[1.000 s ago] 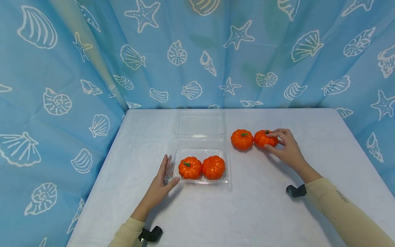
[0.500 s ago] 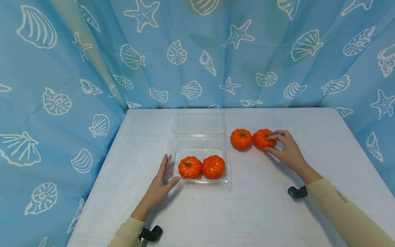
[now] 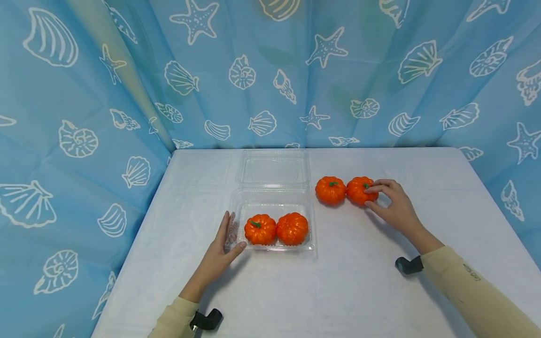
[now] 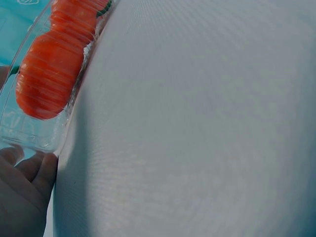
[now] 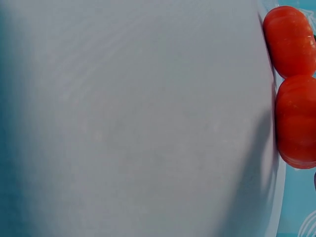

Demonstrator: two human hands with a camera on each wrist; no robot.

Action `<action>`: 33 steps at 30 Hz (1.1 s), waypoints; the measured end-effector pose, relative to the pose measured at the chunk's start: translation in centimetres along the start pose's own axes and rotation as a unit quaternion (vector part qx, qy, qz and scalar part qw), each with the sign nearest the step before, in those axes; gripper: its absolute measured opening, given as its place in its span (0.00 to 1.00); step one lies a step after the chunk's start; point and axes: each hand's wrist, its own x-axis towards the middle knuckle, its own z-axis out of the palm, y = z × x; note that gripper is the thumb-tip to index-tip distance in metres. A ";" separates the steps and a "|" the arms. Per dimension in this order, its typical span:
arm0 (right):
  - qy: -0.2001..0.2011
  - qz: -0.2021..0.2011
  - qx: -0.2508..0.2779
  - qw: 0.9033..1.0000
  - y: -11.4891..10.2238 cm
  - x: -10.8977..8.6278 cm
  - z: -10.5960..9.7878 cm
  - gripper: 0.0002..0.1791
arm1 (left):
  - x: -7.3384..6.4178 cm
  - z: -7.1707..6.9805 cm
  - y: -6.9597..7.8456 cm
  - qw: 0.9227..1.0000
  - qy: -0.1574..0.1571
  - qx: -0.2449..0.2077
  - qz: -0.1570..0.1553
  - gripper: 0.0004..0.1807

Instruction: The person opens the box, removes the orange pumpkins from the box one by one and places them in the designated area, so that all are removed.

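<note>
In the head view, a clear plastic clamshell box (image 3: 270, 196) stands unlatched, its lid (image 3: 274, 169) laid back behind it. In its front half sit two orange toy pumpkins: one pumpkin (image 3: 260, 229) shows a green stem, while the other pumpkin (image 3: 292, 229) shows none. My left hand (image 3: 217, 256) rests along the box's left side, fingers extended and thumb at the front corner. Right of the box, two more pumpkins stand side by side, a left pumpkin (image 3: 330, 191) and a right pumpkin (image 3: 360, 191). My right hand (image 3: 395, 206) is at the right pumpkin, thumb and fingers spread loosely beside it.
A white cloth (image 3: 338, 291) covers the table. Blue curtains (image 3: 270, 70) with white shell prints hang behind and on both sides. Each wrist wears a small black device, such as the right wrist device (image 3: 409, 265).
The right pumpkin has shifted slightly left, up to the other one. My right hand has since eased back a little to the right. The left hand and box stay put.
</note>
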 end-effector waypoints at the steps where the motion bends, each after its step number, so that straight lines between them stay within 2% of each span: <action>1: 0.002 0.001 0.000 1.000 -0.1 0.0 0.0 0.14 | 0.0 0.0 0.0 1.000 0.000 -0.001 0.000 0.54; 8: 0.012 0.010 0.004 1.000 -1.0 -0.1 -0.3 0.12 | 0.0 0.0 0.1 1.000 -0.003 -0.007 -0.003 0.54; 17: 0.025 -0.035 0.026 0.999 -3.9 0.2 -0.3 0.11 | -0.1 0.0 0.2 1.000 -0.003 -0.008 -0.006 0.54; 24: 0.003 -0.060 0.051 0.997 -5.6 0.5 0.2 0.13 | 0.0 0.0 0.2 1.000 -0.003 -0.009 -0.001 0.54; 33: -0.054 -0.095 0.061 0.992 -7.5 1.1 1.1 0.10 | 0.0 0.0 0.0 1.000 -0.002 -0.003 0.000 0.54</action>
